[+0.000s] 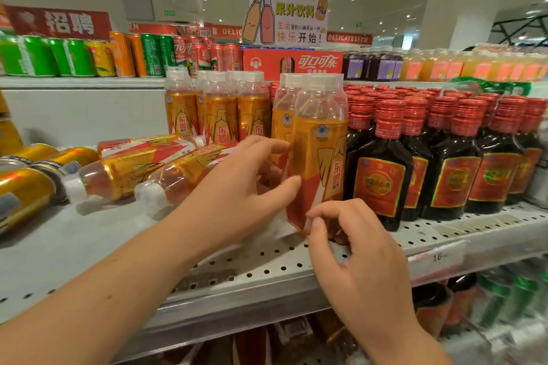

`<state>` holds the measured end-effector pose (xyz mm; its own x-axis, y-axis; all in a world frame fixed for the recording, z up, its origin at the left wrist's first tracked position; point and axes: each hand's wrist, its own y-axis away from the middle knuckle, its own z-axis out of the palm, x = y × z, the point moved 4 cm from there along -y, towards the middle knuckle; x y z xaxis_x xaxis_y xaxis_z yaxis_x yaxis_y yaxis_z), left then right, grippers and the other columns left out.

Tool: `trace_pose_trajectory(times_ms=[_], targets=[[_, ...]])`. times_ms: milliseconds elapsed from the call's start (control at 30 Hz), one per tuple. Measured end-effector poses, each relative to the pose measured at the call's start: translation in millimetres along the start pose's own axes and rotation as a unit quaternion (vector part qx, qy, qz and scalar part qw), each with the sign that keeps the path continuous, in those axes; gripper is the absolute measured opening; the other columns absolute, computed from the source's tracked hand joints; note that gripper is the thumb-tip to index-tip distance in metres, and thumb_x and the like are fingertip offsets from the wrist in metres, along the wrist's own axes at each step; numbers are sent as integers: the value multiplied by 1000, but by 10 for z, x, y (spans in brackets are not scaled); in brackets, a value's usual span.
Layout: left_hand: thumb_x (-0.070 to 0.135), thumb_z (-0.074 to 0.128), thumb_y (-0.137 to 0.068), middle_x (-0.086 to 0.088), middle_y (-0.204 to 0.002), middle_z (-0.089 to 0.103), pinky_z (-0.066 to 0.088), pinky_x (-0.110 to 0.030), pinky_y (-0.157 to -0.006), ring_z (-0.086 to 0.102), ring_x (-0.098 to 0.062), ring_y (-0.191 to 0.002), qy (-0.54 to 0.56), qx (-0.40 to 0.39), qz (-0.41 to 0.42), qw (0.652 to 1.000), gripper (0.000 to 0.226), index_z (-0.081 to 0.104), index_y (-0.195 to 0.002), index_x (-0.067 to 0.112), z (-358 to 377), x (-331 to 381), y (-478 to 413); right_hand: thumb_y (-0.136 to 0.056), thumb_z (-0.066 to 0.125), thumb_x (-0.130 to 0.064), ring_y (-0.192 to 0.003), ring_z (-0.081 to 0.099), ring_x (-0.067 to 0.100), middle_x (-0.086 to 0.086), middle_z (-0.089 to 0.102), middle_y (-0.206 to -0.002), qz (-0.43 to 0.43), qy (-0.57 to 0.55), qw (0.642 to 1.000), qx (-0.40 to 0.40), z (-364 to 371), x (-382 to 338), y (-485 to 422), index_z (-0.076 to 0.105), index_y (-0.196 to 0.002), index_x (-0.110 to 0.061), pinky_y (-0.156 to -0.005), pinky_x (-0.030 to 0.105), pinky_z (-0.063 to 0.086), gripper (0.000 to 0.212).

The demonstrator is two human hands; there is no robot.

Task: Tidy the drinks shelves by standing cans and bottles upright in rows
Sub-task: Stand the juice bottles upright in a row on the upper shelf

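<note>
upright bottle (321,154) between hands: left hand (237,190) clasps its side, right hand (355,252) pinches base.

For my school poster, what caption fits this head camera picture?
Left hand and right hand steady an upright orange bottle while others lie toppled on the shelf.

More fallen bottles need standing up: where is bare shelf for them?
Bare shelf in front of the lying bottles, left of the held bottle. A narrow strip before the dark bottles. Right side is packed.
</note>
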<state>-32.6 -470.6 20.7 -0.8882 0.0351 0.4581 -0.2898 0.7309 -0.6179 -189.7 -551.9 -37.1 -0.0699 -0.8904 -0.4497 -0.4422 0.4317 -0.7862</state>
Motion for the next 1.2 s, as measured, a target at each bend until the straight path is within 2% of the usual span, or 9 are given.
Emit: trace_pose_trajectory(times_ms=[167, 300, 433, 633, 700, 867, 1033, 1133, 1200], targets=[[39, 57, -96, 21, -107, 61, 52, -17, -83, 60, 1, -99, -79, 114, -7, 990, 21, 68, -112, 32, -444, -135, -47, -97, 50, -34, -87, 63, 11, -15, 61, -97, -13, -77, 996, -33, 68, -138, -11, 62, -102, -36, -67, 20, 48, 13], [65, 39, -98, 6, -126, 61, 46, -40, -101, 53, -16, -118, -276, -7, -107, 955, 55, 59, -132, 27, -539, -465, -12, -95, 50, -37, -97, 62, 8, -20, 58, -106, -9, -96, 993, -70, 252, -305, -98, 59, -112, -40, -74, 18, 50, 19], [55, 31, -105, 8, -110, 65, 49, -41, -91, 59, -17, -107, -223, -27, -129, 966, 40, 62, -108, 31, -674, -605, -30, -90, 42, -64, -116, 51, -5, -39, 35, -131, 33, -54, 983, -171, 550, -453, -235, 29, -137, -58, -92, 22, 50, 50], [68, 33, -96, 7, -133, 61, 49, -38, -98, 56, -16, -117, -309, -87, -139, 937, 56, 49, -141, 39, -846, -830, 134, -87, 42, -75, -145, 30, 26, -8, 4, -164, 28, 80, 975, -207, 908, -675, -498, 0, -150, -55, -110, 39, 38, 79], [75, 28, -91, 6, -135, 59, 49, -40, -99, 54, -18, -122, -339, -76, -145, 927, 66, 43, -145, 41, -874, -857, 229, -86, 41, -77, -143, 33, 32, -3, 0, -166, 40, 115, 968, -221, 989, -661, -529, 1, -150, -54, -109, 43, 40, 79], [86, 22, -84, 4, -116, 69, 49, -33, -70, 64, -20, -98, -339, -95, -242, 904, 82, 45, -139, 30, -839, -990, 272, -82, 41, -80, -123, 53, 32, 4, 20, -157, 69, 139, 964, -215, 1061, -648, -596, 14, -143, -50, -94, 44, 52, 73], [83, 42, -82, 13, -78, 64, 36, -25, -50, 55, -2, -67, -261, -20, -222, 939, 58, 60, -89, 28, -927, -918, 229, -81, 49, -79, -88, 62, 17, -10, 37, -121, 93, 77, 981, -154, 986, -625, -577, 28, -122, -48, -65, 27, 51, 55], [79, 45, -82, 11, -89, 68, 37, -27, -54, 54, -8, -70, -251, 89, -190, 945, 55, 62, -103, 31, -1092, -811, 195, -79, 56, -77, -72, 57, 5, -20, 36, -103, 121, 38, 985, -117, 893, -570, -545, 32, -102, -42, -54, 17, 41, 48], [79, 50, -80, 10, -89, 60, 35, -25, -53, 53, -13, -76, -214, 150, -182, 948, 60, 56, -115, 30, -1198, -762, 179, -79, 60, -73, -71, 57, 2, -24, 36, -99, 130, 13, 984, -119, 854, -526, -504, 33, -94, -40, -56, 20, 46, 46]])
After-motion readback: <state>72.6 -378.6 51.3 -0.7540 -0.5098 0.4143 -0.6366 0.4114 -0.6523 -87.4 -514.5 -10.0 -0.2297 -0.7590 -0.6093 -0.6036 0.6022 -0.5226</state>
